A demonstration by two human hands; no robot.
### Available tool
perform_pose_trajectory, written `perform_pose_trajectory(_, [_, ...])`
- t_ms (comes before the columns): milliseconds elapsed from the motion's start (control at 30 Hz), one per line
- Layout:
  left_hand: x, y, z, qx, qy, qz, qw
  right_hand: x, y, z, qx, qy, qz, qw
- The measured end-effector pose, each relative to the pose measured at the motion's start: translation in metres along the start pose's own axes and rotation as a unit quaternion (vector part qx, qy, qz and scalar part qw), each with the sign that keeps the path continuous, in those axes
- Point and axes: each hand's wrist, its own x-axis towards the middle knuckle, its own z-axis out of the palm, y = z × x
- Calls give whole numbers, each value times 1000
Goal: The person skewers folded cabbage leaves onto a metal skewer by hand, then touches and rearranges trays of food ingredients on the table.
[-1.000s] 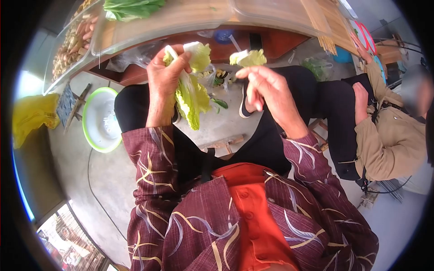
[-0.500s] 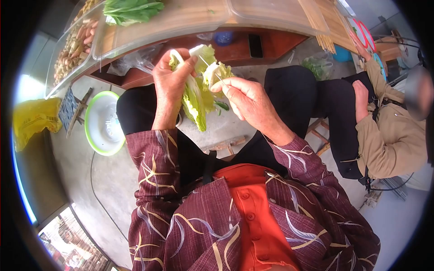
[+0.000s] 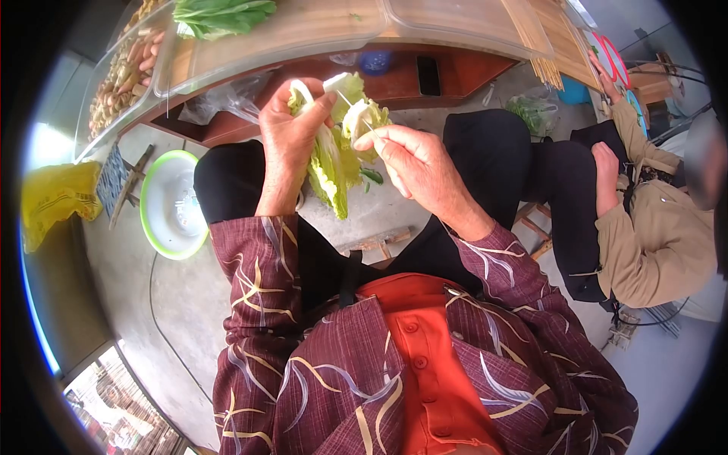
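My left hand is closed on several pale green cabbage leaves, which hang down below its fingers. Between the two hands is a smaller cabbage piece with a thin stick through it. The fingertips of my right hand pinch the near end of that stick. The small piece lies close against the leaves on the left; whether they touch is hard to tell.
A wooden table ahead holds green leaves, clear trays and sticks. A phone lies on the red shelf. A green-rimmed basin is at left; another person sits at right.
Over the last second my right hand has moved left with the small cabbage piece, to beside the leaves in my left hand. During the last half second both hands have barely moved.
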Motion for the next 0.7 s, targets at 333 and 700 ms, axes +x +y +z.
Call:
perform_pose_trajectory(333, [4,3,-2,20,-1,-11,1000,6,-4,0,0,-5,0,1000])
perform_pose_trajectory(700, [4,3,-3,21,-7,-1,1000,7,-4,0,-3,-7,5,1000])
